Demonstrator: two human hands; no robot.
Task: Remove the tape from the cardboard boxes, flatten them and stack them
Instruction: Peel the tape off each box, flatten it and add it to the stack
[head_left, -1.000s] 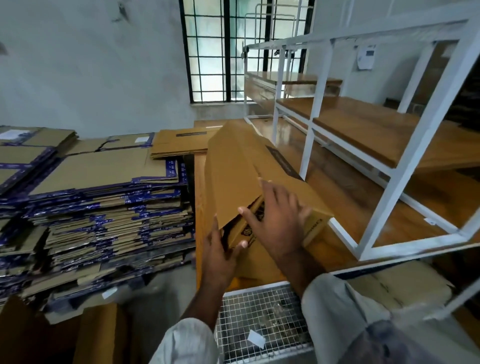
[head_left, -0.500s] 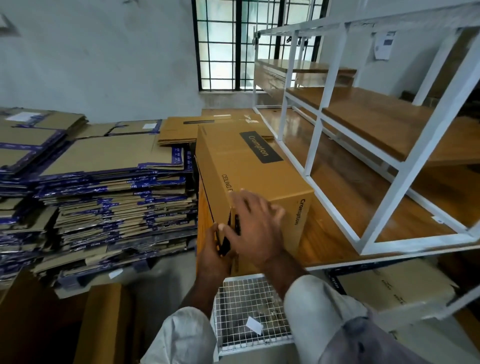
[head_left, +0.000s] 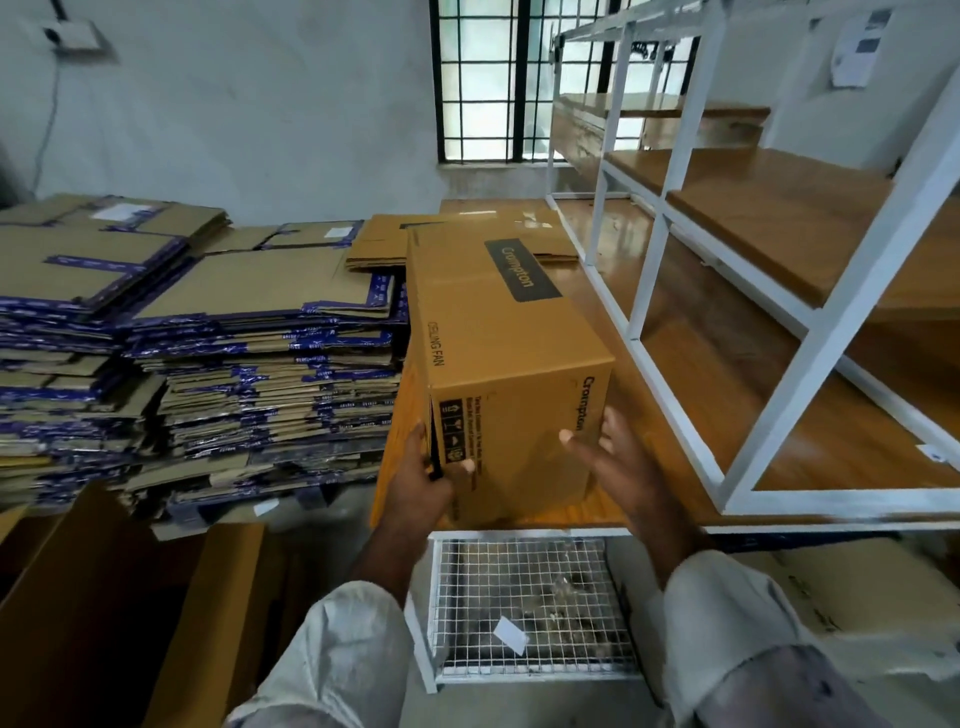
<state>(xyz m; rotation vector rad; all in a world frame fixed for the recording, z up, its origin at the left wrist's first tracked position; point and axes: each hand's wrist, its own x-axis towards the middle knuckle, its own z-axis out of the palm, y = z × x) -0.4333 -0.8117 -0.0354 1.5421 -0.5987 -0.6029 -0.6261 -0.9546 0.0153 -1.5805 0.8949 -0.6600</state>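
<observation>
A long brown corrugated cardboard box printed "Crompton" and "CEILING FAN" (head_left: 498, 353) lies lengthwise on the glossy orange-brown wooden tabletop (head_left: 691, 415), its near end face turned toward the person and level with the tabletop's front edge. It appears to be erected, not yet flattened. The left hand (head_left: 423, 486) grips the near left vertical corner of the box, thumb on the end face and fingers (head_left: 415, 436) curled round the edge. The right hand (head_left: 618, 457) is at the lower right of the same face, fingers (head_left: 582, 444) spread and fairly straight, holding nothing; whether they touch the cardboard cannot be told. Both forearms reach forward from pale grey sleeves.

Risks, as judged: the box sits at the tabletop's edge, so a pull by the left hand alone could tip it off onto the white wire-mesh basket (head_left: 530, 613) below. A one-corner grip may tear the flap rather than open it. The white metal shelf frame (head_left: 644, 291), close on the right, could catch the box if it is swung. The tall stack of flattened brown cardboard with blue-purple tape (head_left: 218, 374) at left looks uneven; a careless addition may slide.
</observation>
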